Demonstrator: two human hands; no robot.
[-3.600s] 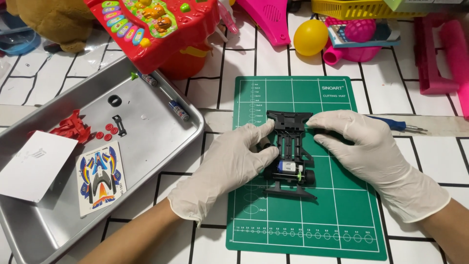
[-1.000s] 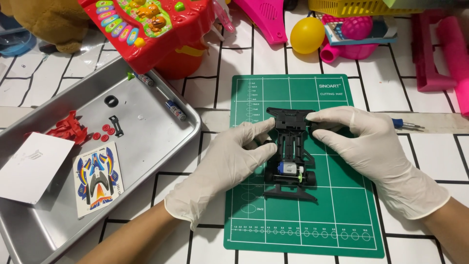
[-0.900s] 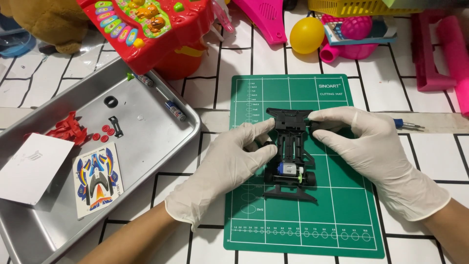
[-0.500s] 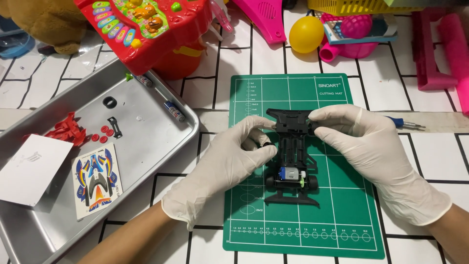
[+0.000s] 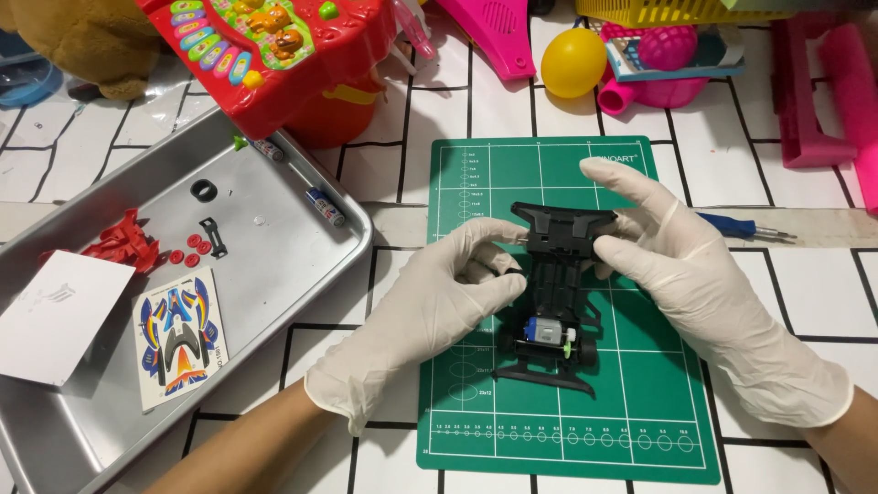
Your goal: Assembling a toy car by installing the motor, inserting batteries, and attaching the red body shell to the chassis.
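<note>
**Black chassis held on green mat, both hands gloved**

Nearest: green mat (image 5: 640, 430), lower edge close to camera, lying on white tiled table (image 5: 402, 174). On the mat: black chassis (image 5: 556, 302), rear end down on the mat, front end lifted between the hands. Small silver motor (image 5: 545, 333) seated near the rear; green gear just beside it.

Left hand (image 5: 430, 320): fingers curled narrow onto the chassis's left side, thumb at the front bumper. Right hand (image 5: 695, 274): thumb and lower fingers pinching the front bumper's right end, index finger raised free. Wheels at the left side mostly hidden under the left hand's fingers.

To the left: metal tray (image 5: 274, 274), near corner cut off by frame. Inside: sticker sheet (image 5: 178, 336), white paper (image 5: 55, 316), red parts (image 5: 123, 242) with small red discs beside, black ring (image 5: 204, 190), small black clip, two batteries (image 5: 326, 207) toward the far rim.

Right of the mat: screwdriver (image 5: 741, 227), handle partly behind the right hand.

Far: red toy (image 5: 274, 55) overhanging the tray, yellow egg (image 5: 573, 62), pink plastic pieces cut off at top; too cropped to identify further.
</note>
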